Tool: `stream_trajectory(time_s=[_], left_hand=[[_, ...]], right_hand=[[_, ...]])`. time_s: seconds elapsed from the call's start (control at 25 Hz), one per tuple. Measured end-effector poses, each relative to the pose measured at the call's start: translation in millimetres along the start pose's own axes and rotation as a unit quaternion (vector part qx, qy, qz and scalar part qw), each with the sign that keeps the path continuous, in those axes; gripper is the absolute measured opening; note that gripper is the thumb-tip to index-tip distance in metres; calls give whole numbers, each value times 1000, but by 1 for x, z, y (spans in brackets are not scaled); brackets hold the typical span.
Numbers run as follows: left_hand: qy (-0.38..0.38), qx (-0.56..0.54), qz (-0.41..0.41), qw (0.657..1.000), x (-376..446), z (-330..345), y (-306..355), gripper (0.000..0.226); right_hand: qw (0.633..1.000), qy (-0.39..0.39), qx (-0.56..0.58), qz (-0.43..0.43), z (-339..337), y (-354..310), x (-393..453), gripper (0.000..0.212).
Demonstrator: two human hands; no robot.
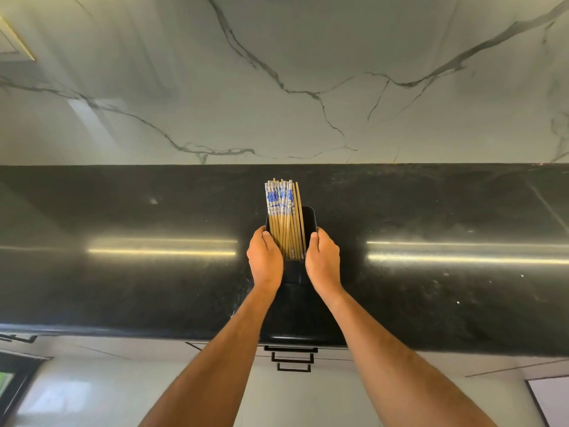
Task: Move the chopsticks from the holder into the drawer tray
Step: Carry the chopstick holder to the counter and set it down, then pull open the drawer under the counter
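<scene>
Head view: a black holder (pixel 309 221) stands on a polished black countertop (pixel 123 272), and everything else is placed from it. A bundle of chopsticks (pixel 284 220) sits inside the holder, wooden shafts down in it and blue-and-white patterned ends rising above its rim, leaning toward the holder's left side. The left hand (pixel 264 260) is wrapped against the holder's left wall, thumb at the rim beside the chopsticks, fingers curled round the side. The right hand (pixel 323 263) is pressed to the holder's right wall in the same way, thumb resting at the rim. Both hands clasp the holder between them; neither touches the chopsticks as far as can be told. Both forearms reach in from below the holder, over the counter's front edge. Behind the holder rises a pale marble backsplash (pixel 277 87) with dark veins. Below the holder, under the counter edge, white cabinet fronts carry black drawer handles (pixel 292 359) stacked one under another. The drawers appear closed, and no tray is visible.
</scene>
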State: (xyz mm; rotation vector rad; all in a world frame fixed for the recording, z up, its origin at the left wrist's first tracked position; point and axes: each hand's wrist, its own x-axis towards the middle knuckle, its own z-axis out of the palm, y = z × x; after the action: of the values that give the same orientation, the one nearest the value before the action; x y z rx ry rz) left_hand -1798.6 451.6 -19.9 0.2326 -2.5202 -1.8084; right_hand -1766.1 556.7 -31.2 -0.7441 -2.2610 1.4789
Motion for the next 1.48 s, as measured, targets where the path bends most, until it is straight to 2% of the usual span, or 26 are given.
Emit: stream_trajectory(time_s=[0.28,0.36,0.44,0.72,1.0,1.12,1.24,1.36,1.48], left_hand=[[-13,5,27,1000,0,-10,0,30],[-20,27,42,999,-5,-18,-4,25],[-28,80,54,995,-14,-28,-12,38],[-60,220,142,963,-67,-78,-51,45],[-84,310,292,901,-129,-117,-112,41],[-117,350,341,865,-150,-128,-149,38],[-156,382,350,841,-158,-128,-184,36],[-206,432,323,816,-150,-115,-206,41],[-274,488,294,775,-133,-94,-216,59]], right_hand=[[999,-19,30,10,-5,-1,0,34],[1000,-9,-3,6,-9,5,-8,47],[999,2,-39,-16,-14,12,-21,52],[969,55,-193,-142,-28,35,-98,48],[924,20,-302,-234,-32,75,-185,40],[893,-26,-345,-288,-32,105,-212,39],[865,-87,-381,-315,-24,135,-221,32],[852,-157,-425,-262,-9,146,-213,40],[846,-205,-449,-201,9,150,-198,58]])
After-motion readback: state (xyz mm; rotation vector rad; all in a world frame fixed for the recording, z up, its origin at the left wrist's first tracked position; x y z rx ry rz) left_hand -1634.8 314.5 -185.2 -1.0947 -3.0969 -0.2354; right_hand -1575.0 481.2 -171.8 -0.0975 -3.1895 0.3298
